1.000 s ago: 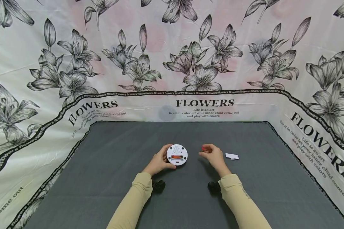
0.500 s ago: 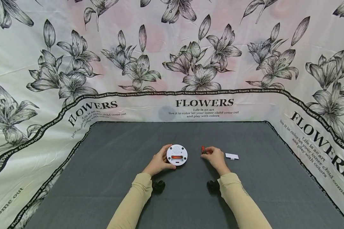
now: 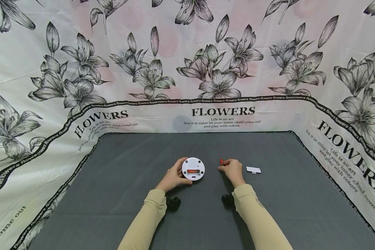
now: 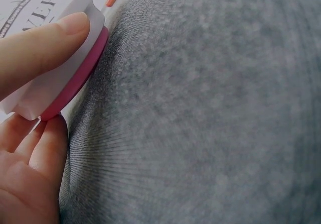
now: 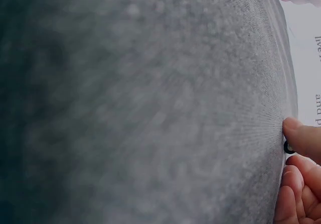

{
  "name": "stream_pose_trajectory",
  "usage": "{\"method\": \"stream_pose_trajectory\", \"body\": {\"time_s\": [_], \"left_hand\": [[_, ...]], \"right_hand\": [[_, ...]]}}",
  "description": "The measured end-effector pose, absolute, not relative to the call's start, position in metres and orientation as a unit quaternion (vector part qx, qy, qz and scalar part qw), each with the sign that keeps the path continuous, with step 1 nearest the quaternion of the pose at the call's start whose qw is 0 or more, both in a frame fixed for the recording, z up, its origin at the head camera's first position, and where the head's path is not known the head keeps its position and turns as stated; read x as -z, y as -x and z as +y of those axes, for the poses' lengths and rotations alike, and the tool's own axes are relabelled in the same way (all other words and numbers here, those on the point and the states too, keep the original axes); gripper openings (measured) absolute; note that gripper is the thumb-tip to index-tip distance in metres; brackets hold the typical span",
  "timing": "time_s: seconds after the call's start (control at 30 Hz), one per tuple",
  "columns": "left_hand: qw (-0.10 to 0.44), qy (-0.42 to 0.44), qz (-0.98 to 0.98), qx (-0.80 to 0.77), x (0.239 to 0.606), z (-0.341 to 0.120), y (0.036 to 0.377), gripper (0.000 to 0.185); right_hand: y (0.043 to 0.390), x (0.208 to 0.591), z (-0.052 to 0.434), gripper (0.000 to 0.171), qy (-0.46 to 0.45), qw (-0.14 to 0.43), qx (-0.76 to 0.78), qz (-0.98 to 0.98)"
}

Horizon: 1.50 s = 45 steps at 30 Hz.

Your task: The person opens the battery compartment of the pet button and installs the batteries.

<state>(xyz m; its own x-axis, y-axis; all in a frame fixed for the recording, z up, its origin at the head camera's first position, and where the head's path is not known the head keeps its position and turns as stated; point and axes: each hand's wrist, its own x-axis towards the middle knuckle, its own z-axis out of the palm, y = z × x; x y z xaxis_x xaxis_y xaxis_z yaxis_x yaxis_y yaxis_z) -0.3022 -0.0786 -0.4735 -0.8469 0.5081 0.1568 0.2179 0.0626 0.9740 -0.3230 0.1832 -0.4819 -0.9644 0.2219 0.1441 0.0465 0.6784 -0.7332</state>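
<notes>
My left hand point(image 3: 172, 177) grips a round white device point(image 3: 192, 163) by its left side, thumb along the near edge. Its underside faces up, with a grid of small holes, dark feet and an uncovered battery slot holding a red battery point(image 3: 193, 171). The left wrist view shows a pink band point(image 4: 80, 81) on the device's far side. To the right, my right hand point(image 3: 233, 172) pinches a second red battery point(image 3: 221, 162), upright between thumb and fingers, low over the cloth. The battery's dark end point(image 5: 288, 147) peeks out between the fingers in the right wrist view.
A small white battery cover point(image 3: 253, 169) with a tab lies on the grey cloth point(image 3: 137, 152) right of my right hand. Black objects point(image 3: 173, 203) sit under both wrists. A white flower-printed curtain point(image 3: 162, 114) rises behind and along both sides.
The right fingers have shifted on their battery, which was mostly covered and now shows its upper end upright. The right wrist has moved slightly left. The left hand and device have stayed in place.
</notes>
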Motion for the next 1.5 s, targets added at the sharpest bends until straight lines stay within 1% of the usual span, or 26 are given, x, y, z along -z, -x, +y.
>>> {"method": "stream_pose_trajectory", "body": {"time_s": [0.2,0.47,0.67,0.93,1.13,1.37,1.5], "left_hand": [[0.118,-0.254,0.714,-0.641,0.472,-0.078,0.303,0.095],[0.107,-0.259,0.725,-0.629,0.474,-0.079,0.301,0.093],[0.111,-0.254,0.724,-0.632,0.475,-0.079,0.301,0.094],[0.110,-0.249,0.727,-0.630,0.476,-0.080,0.301,0.094],[0.106,-0.247,0.731,-0.627,0.475,-0.080,0.302,0.093],[0.106,-0.247,0.735,-0.623,0.475,-0.079,0.302,0.094],[0.106,-0.244,0.736,-0.622,0.474,-0.078,0.301,0.094]], "right_hand": [[0.324,0.478,0.182,0.020,0.085,0.110,-0.389,-0.911],[0.323,0.480,0.182,0.011,0.080,0.130,-0.389,-0.908],[0.321,0.483,0.187,0.010,0.079,0.125,-0.407,-0.902],[0.318,0.484,0.188,0.013,0.081,0.121,-0.453,-0.880],[0.315,0.481,0.180,0.015,0.045,0.111,-0.496,-0.860],[0.309,0.468,0.162,0.016,-0.014,0.098,-0.532,-0.841],[0.306,0.463,0.155,0.018,-0.029,0.088,-0.541,-0.836]]}}
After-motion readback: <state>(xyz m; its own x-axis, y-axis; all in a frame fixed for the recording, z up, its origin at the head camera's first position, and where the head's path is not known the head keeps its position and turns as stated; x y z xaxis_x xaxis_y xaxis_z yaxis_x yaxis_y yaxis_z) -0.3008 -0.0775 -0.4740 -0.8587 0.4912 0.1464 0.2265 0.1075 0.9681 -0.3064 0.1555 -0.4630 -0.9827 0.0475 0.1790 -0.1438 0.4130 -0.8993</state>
